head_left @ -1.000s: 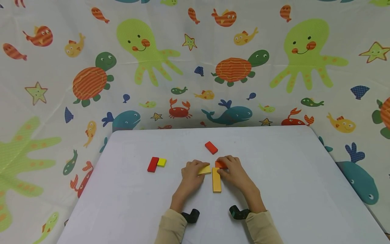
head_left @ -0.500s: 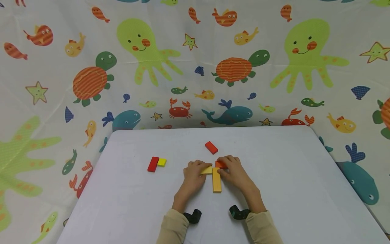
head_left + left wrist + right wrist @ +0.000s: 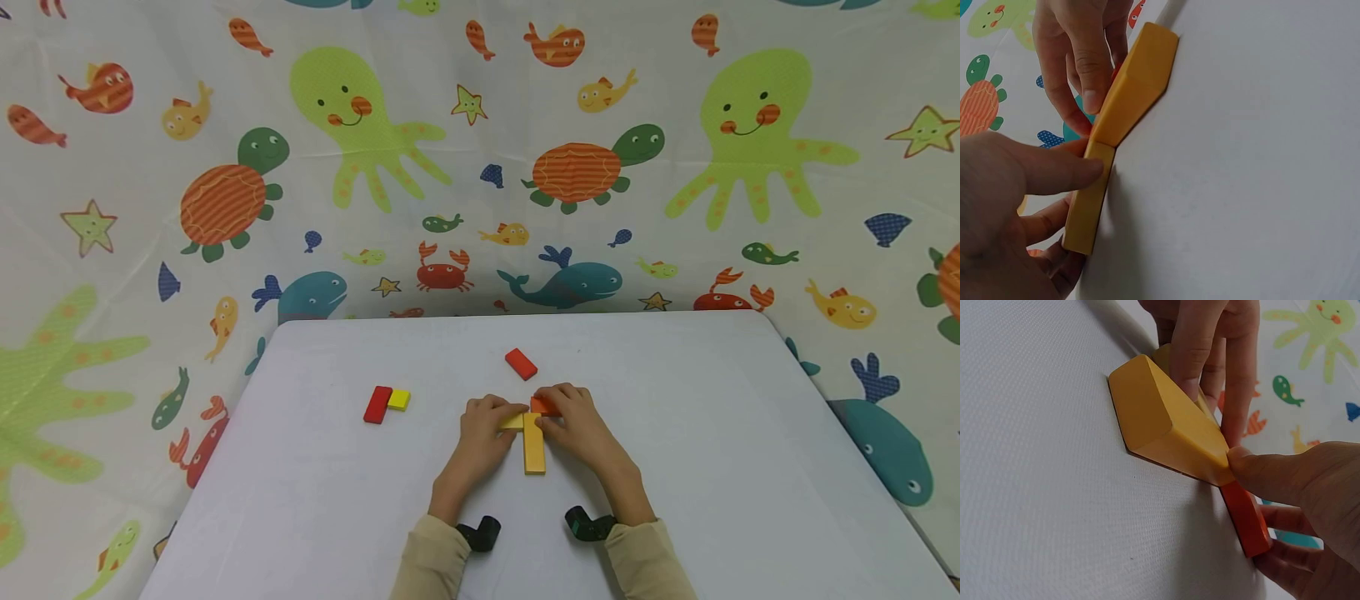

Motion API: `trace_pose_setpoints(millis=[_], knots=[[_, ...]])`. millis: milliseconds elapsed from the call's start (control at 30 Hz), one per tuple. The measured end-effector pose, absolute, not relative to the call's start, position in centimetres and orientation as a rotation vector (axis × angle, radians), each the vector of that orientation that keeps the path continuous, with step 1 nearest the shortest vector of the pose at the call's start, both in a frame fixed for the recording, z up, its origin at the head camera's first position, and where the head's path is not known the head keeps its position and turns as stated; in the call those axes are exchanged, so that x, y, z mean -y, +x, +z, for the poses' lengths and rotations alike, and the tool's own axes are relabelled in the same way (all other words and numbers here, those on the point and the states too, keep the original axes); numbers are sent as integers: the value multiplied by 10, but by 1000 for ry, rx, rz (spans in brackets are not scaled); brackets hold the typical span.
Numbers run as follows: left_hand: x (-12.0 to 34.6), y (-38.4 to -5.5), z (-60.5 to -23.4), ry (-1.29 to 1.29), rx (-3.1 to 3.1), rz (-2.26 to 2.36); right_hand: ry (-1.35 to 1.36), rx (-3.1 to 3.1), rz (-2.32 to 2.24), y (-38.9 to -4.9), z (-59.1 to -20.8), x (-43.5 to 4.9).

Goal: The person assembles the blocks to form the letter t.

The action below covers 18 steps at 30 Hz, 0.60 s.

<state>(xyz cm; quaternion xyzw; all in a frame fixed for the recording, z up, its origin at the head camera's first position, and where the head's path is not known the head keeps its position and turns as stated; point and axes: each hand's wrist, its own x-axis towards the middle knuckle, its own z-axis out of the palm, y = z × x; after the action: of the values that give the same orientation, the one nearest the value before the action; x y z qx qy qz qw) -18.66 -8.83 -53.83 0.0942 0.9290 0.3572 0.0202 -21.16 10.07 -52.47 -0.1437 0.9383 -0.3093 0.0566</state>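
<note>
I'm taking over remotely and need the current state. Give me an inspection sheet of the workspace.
Surface: white table, flat.
Job's things: long yellow block, short yellow block and orange block meet in a T.
Clutter: red block behind; red block beside small yellow block at left.
Grips: left hand pinches the short yellow block; right hand pinches the orange block.
Cables: nothing seen.
Surroundings: sea-animal curtain.
</note>
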Motion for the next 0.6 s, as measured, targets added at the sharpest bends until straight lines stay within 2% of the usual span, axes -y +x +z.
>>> trace_pose_setpoints(millis=[600], knots=[[84, -188, -539, 257, -2915, 1082, -460, -2844, -963, -212, -525, -101]])
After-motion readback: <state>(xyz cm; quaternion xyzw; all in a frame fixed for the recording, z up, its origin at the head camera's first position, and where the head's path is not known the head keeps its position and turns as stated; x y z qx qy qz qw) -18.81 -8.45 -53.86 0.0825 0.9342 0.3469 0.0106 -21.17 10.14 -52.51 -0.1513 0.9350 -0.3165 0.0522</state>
